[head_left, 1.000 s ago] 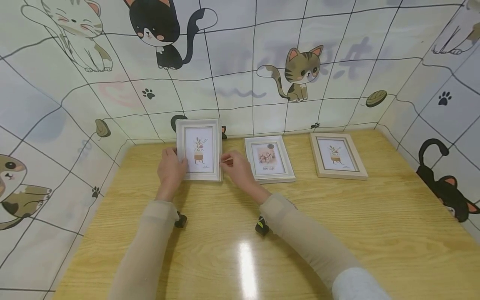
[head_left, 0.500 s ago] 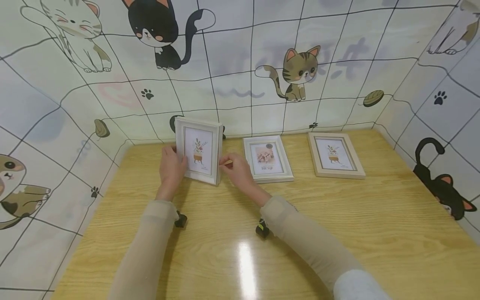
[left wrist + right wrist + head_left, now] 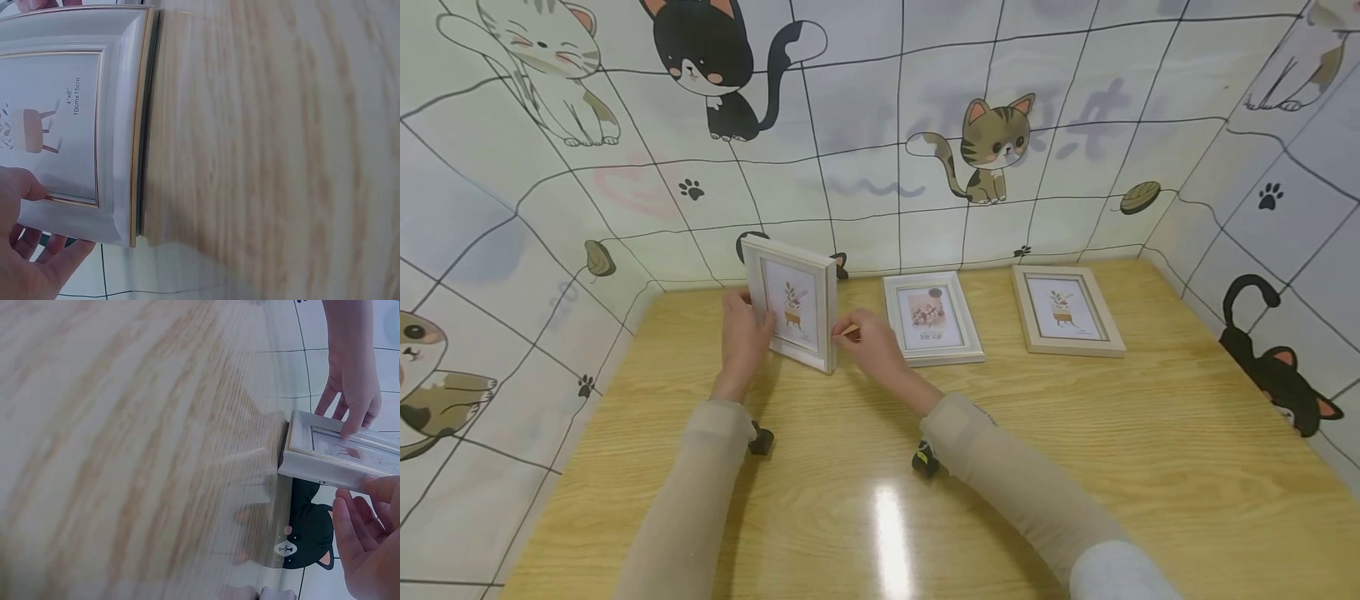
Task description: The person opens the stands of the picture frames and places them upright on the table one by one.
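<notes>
Two bare hands meet at one white picture frame (image 3: 792, 304), which stands upright at the left of the table (image 3: 1000, 483), near the back wall. Its face is turned toward the person's left, so the thick right side edge shows. Behind the pane is a drawing of a leafy plant in a brown pot on legs. The left hand (image 3: 747, 337) grips the frame's left edge, thumb across the front border and fingers behind. The right hand (image 3: 874, 346) has its thumb and fingers bent close together at the opposite edge; whether they pinch it or merely touch it, I cannot quite tell.

Just right of that hand, a second white frame (image 3: 932, 321) with a pink flower picture lies on the wood-grain tabletop. Farther right lies a pale wood-toned frame (image 3: 1067, 308) with a similar potted-plant drawing. Beige sleeves (image 3: 692, 492) cover both forearms, and a small black device (image 3: 761, 440) sits by the left cuff, another by the right. Cartoon cats and a dark grid decorate the wall covering (image 3: 880, 125).
</notes>
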Available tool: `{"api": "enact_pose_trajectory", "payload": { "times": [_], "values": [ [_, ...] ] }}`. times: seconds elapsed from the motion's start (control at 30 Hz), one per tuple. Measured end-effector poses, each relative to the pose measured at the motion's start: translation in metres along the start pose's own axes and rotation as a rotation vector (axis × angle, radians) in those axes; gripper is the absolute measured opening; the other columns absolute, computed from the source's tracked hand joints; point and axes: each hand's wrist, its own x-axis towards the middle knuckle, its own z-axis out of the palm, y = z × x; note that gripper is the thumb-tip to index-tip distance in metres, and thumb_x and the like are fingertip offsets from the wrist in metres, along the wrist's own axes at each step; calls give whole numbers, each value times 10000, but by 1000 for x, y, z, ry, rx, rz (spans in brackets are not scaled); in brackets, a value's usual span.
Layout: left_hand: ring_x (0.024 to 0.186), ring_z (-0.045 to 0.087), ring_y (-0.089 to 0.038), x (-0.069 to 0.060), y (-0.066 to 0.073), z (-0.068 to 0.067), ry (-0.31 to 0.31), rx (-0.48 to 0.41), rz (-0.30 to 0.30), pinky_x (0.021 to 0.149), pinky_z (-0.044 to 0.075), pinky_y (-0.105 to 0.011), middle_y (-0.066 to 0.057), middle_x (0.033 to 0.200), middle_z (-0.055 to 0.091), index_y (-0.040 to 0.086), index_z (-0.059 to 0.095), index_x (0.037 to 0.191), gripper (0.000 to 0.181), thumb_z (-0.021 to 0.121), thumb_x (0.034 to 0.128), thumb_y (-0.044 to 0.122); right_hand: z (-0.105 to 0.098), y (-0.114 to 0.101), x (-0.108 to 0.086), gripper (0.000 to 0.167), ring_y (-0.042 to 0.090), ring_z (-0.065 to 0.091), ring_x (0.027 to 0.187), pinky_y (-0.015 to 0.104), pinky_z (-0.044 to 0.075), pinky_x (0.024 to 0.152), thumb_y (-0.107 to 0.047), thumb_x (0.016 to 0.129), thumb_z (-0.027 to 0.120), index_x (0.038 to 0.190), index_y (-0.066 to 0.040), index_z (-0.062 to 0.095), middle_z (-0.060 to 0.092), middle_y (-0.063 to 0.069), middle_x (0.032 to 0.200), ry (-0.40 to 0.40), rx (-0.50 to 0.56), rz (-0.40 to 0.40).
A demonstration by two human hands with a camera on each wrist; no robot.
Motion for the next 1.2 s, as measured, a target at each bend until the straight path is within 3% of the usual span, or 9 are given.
{"api": "enact_pose_trajectory", "payload": {
  "times": [0.2,0.57,0.77,0.97,1.2],
  "values": [
    [1269,481,-388,0,0,0,-1,-63,8,1101,440,-513,-268,1367,391,-41,323,1353,475,563,976,121,0,-2,-2,77,207,717,950,281,603,822,-159,939,692,965,-88,673,683,71,1157,-25,0,-2],
    [1131,500,-345,-1,-1,1,-4,-112,27,969,490,-468,-264,1349,398,-31,305,1355,462,535,974,93,2,-4,-3,81,216,723,955,267,605,822,-131,923,708,961,-68,676,698,93,1129,-40,-1,-25],
    [1152,518,-366,-1,-1,1,-8,-123,36,966,502,-495,-269,1352,419,-21,294,1353,463,534,970,80,2,-4,-3,68,222,727,949,247,604,815,-113,918,710,952,-60,683,703,105,1112,-45,12,-44],
    [1096,503,-330,0,0,2,-2,-124,43,900,476,-446,-245,1331,443,-6,300,1349,449,531,975,87,1,-7,-5,46,230,733,950,236,603,814,-90,912,710,936,-55,692,699,113,1096,-54,21,-72],
    [1160,525,-370,1,-2,2,-10,-145,34,972,510,-493,-250,1358,449,-3,293,1348,449,538,982,87,2,-10,-8,44,223,738,957,242,606,807,-102,915,708,937,-65,697,700,97,1071,-79,9,-88]
  ]
}}
